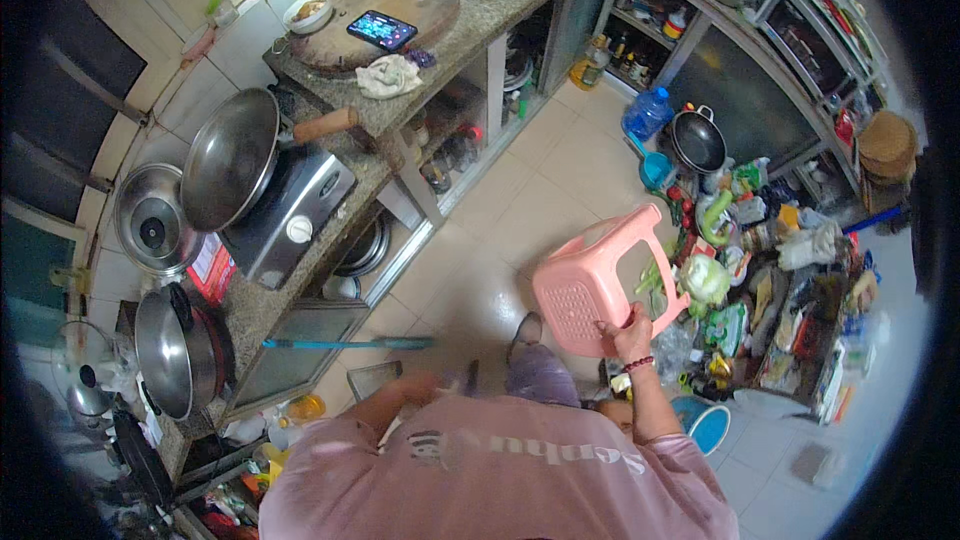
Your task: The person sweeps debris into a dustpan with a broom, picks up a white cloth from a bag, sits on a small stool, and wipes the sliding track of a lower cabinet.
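Observation:
My right hand [630, 336] grips the edge of a pink plastic stool [577, 307], which is tilted on its side above the tiled floor, its legs pointing up and right. My left hand [442, 384] is blurred in front of my shirt; its fingers cannot be made out. Just beyond it a blue pole [349, 343] reaches left across the cabinet front; whether the hand touches it cannot be told. A light-coloured stick [391, 427] shows beside my left forearm. My foot [527, 331] stands left of the stool.
At left, the granite counter [251, 322] bears a wok [232, 161], a gas stove [296, 217], pots, and a round chopping board [442, 4] with a phone [382, 30]. Vegetables including a cabbage [703, 281], bags and a blue bucket [705, 424] crowd the floor at right.

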`<act>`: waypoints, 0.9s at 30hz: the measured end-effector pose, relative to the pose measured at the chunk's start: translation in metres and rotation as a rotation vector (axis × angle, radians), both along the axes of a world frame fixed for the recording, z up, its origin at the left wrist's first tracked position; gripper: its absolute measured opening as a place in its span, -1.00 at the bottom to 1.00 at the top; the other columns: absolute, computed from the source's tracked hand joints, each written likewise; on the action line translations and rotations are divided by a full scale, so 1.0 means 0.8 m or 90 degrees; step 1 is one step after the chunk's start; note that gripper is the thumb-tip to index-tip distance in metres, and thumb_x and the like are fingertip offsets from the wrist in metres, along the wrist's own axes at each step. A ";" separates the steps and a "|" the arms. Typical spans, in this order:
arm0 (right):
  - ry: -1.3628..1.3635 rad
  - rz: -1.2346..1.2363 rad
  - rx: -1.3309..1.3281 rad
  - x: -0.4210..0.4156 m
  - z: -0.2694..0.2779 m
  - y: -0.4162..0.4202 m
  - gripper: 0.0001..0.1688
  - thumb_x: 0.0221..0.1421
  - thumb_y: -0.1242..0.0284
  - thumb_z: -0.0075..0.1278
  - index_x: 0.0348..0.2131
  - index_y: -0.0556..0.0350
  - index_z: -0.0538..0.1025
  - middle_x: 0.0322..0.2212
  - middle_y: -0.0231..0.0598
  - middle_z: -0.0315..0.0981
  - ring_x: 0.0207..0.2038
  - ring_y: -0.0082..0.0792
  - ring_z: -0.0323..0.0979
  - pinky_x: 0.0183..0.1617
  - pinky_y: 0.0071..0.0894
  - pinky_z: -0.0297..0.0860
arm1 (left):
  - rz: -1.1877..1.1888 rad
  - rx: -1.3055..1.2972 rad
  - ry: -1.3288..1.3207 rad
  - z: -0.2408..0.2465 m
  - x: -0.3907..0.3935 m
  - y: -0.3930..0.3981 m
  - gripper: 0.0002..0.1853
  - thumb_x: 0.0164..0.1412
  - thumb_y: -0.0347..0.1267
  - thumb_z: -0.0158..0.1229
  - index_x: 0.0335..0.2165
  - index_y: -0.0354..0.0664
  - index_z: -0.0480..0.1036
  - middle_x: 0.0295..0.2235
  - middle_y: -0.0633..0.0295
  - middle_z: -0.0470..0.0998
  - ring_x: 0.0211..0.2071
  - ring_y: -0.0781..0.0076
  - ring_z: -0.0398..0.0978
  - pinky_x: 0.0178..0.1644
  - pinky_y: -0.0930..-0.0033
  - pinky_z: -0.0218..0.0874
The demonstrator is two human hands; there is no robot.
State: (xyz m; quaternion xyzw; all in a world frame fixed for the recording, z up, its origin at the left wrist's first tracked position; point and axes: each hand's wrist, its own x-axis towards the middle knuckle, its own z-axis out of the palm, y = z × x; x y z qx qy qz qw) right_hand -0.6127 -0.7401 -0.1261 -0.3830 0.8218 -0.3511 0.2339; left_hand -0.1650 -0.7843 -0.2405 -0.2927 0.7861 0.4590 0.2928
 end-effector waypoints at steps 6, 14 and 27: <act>0.084 0.138 0.117 -0.058 -0.019 -0.142 -0.40 -0.46 0.36 0.41 -0.49 0.21 0.32 -0.67 -0.11 0.33 -0.57 -0.16 0.34 -0.47 -0.21 0.29 | 0.231 -0.150 0.033 -0.029 -0.035 -0.004 -0.55 0.09 -0.11 0.07 -0.19 -0.26 0.42 -0.20 -0.04 0.50 -0.16 -0.08 0.43 -0.09 0.00 0.24; 0.119 0.372 0.232 -0.045 -0.056 -0.314 -0.29 -0.42 0.19 0.39 -0.36 0.18 0.33 -0.57 0.01 0.42 -0.46 0.02 0.44 -0.37 -0.13 0.35 | 0.724 0.396 0.134 0.124 -0.057 -0.081 -0.64 0.19 -0.22 0.06 -0.15 -0.27 0.43 -0.25 0.09 0.52 -0.22 0.37 0.46 -0.15 0.35 0.29; -0.070 0.673 0.317 -0.062 -0.316 -0.469 -0.29 -0.31 0.20 0.28 -0.18 0.15 0.34 -0.33 -0.02 0.46 -0.24 -0.07 0.45 -0.21 -0.19 0.40 | 0.966 0.320 0.079 0.047 -0.215 -0.162 -0.60 0.16 -0.21 0.10 -0.09 -0.21 0.41 -0.36 0.10 0.55 -0.35 0.42 0.47 -0.23 0.37 0.29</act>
